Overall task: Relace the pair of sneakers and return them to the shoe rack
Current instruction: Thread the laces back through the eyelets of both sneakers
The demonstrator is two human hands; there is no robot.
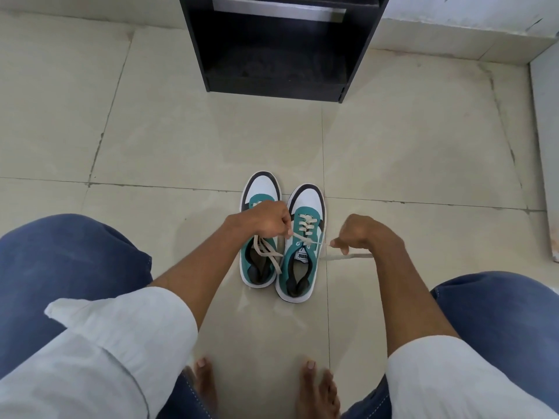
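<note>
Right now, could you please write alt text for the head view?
A seated person's left hand and right hand pull the lace ends of the right sneaker apart. Beside it stands the left sneaker, laces loose, before a black shoe rack.

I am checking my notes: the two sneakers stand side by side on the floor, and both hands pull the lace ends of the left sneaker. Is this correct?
Not quite. In the head view the left hand and right hand pull the lace ends of the right sneaker, not the left sneaker. Both do stand side by side on the floor.

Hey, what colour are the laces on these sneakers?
The laces are cream, an off-white beige, clearest in the head view on the right sneaker.
</note>
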